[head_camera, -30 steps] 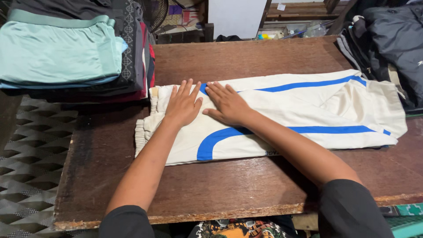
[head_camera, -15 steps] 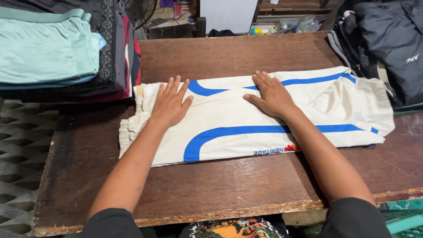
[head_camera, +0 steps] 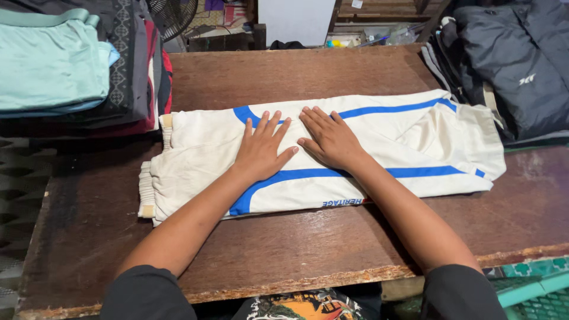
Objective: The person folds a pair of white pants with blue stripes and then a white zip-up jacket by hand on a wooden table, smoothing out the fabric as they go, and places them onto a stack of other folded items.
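Cream cloth with blue stripes is what you have under both palms: a pair of trousers (head_camera: 332,154), folded lengthwise and lying flat across the middle of the wooden table (head_camera: 296,249), with the ribbed cuffs at the left end and the wider waist part to the right.

From the head camera, your left hand (head_camera: 261,151) rests flat on the cloth left of centre, fingers spread wide and straight, gripping nothing. Your right hand (head_camera: 329,139) lies just beside it, also pressed flat with fingers extended and slightly fanned; it too has hold of nothing. The thumbs nearly meet over the blue stripe.

Judging by the soft creases and the way the trousers lie limp, you can expect them to be light and floppy, with no stiffness of their own. They will likely sag and unfold if you lift them from one point, so take them at two places along an edge, or pinch the layers together at the cuffs and at the waist end. The fabric looks smooth and may slide on the worn wood, so a flat palm should hold it in place well.

A stack of folded clothes (head_camera: 71,65) sits at the far left corner, well apart from your hands, and a dark jacket (head_camera: 515,65) lies at the far right, near the waist end.
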